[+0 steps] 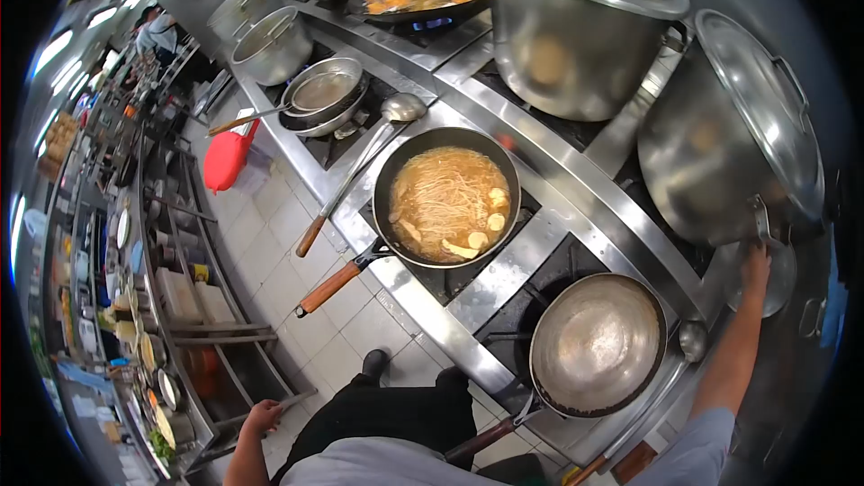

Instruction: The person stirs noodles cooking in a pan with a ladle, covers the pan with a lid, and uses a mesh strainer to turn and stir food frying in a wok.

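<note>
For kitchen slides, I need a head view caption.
Right hand by a lidded pot; on the stove, an empty wok and a broth-filled pan.

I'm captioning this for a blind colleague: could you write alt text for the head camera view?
A pan of pale strands in brown broth sits on a steel stove beside an empty wok, seen from above. The person's right hand is beside a large lidded pot; the left hand is low, at the opposite side.
</note>
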Available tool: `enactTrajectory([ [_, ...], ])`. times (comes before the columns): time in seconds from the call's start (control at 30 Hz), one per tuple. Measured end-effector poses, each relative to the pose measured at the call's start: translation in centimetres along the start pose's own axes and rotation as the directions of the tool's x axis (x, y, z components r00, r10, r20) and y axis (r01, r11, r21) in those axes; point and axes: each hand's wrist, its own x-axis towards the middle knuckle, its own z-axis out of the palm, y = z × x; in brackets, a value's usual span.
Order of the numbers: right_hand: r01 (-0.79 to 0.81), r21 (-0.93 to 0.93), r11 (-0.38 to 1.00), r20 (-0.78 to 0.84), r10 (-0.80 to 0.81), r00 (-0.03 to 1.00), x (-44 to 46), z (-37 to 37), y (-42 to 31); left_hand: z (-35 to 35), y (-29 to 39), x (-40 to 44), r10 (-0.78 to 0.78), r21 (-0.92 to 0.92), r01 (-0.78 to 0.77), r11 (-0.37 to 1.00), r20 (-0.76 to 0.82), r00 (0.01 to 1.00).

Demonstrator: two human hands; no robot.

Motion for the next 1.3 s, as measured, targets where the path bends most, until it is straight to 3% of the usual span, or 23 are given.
enactTrajectory([
  [0.03, -0.102, 0.025, 0.994, 0.074, 0.100, 0.992, -0.8, -2.3, -1.7, 0.1, -0.4, 0.2, -0.006, -0.017, 0.007, 1.000, 0.014, 1.000],
  [0.17, -0.097, -0.123, 0.988, 0.120, 0.111, 0.986, -3.1, -4.7, -2.0, 0.6, -0.4, 0.0, -0.012, -0.087, 0.013, 0.996, 0.009, 1.000],
  [0.23, -0.181, -0.005, 0.984, 0.087, 0.180, 0.980, -4.7, -3.4, -1.1, 0.7, -0.8, 0.4, -0.017, -0.106, 0.019, 0.994, 0.023, 1.000],
  [0.3, -0.140, 0.031, 0.990, 0.068, 0.138, 0.988, -6.8, -3.4, -0.7, 0.9, -0.9, 1.5, -0.018, -0.123, 0.023, 0.992, 0.042, 0.999],
  [0.4, -0.242, 0.026, 0.970, 0.111, 0.238, 0.965, -9.0, -7.9, -3.3, 1.3, -2.0, 3.4, 0.014, -0.133, -0.003, 0.991, 0.086, 0.996],
  [0.53, -0.292, 0.035, 0.956, 0.048, 0.290, 0.956, -10.9, -15.8, -4.2, 1.6, -1.4, 6.3, 0.039, -0.104, -0.025, 0.994, 0.137, 0.990],
  [0.63, -0.307, -0.045, 0.951, 0.066, 0.309, 0.949, -12.0, -21.3, -3.1, 1.9, -0.3, 9.1, 0.087, -0.127, -0.063, 0.990, 0.190, 0.978],
  [0.7, -0.302, 0.020, 0.953, 0.112, 0.298, 0.948, -13.0, -24.2, -2.3, 2.4, -0.5, 12.6, 0.109, -0.136, -0.076, 0.988, 0.255, 0.961],
  [0.83, -0.308, 0.039, 0.951, 0.202, 0.294, 0.934, -18.1, -36.0, -10.2, 2.9, 0.3, 16.9, 0.163, -0.236, -0.089, 0.968, 0.316, 0.934],
  [0.9, -0.259, 0.254, 0.932, 0.371, 0.154, 0.916, -19.4, -39.6, -14.2, 2.6, 0.1, 18.3, 0.173, -0.274, -0.083, 0.958, 0.323, 0.931],
  [0.97, -0.034, 0.558, 0.829, 0.159, -0.067, 0.985, -20.3, -39.4, -18.0, 1.8, -0.3, 19.8, 0.196, -0.297, -0.090, 0.951, 0.350, 0.916],
  [1.07, 0.089, 0.723, 0.685, 0.076, -0.207, 0.975, -21.2, -42.7, -29.8, -0.4, -0.9, 21.7, 0.225, -0.328, -0.106, 0.939, 0.349, 0.910],
  [1.1, 0.131, 0.749, 0.650, 0.047, -0.249, 0.967, -21.0, -42.4, -33.2, -1.0, -1.5, 23.0, 0.239, -0.361, -0.103, 0.927, 0.355, 0.904],
  [1.13, -0.057, 0.798, 0.599, 0.224, -0.208, 0.952, -21.0, -43.2, -37.3, -1.9, -2.0, 23.8, 0.256, -0.363, -0.121, 0.924, 0.352, 0.900],
  [1.17, 0.114, 0.793, 0.599, 0.056, -0.257, 0.965, -20.2, -40.7, -40.3, -3.1, -2.6, 24.3, 0.255, -0.430, -0.102, 0.897, 0.314, 0.915],
  [1.23, 0.270, 0.749, 0.605, -0.082, -0.319, 0.944, -19.0, -38.5, -47.0, -4.9, -4.5, 25.2, 0.255, -0.500, -0.089, 0.861, 0.273, 0.928],
  [1.27, 0.226, 0.762, 0.607, 0.006, -0.355, 0.935, -19.1, -40.6, -50.2, -5.6, -5.7, 25.8, 0.245, -0.567, -0.078, 0.820, 0.224, 0.943],
  [1.3, 0.258, 0.734, 0.628, -0.054, -0.325, 0.944, -18.1, -38.4, -52.7, -6.2, -7.0, 26.1, 0.230, -0.631, -0.069, 0.773, 0.177, 0.957],
])
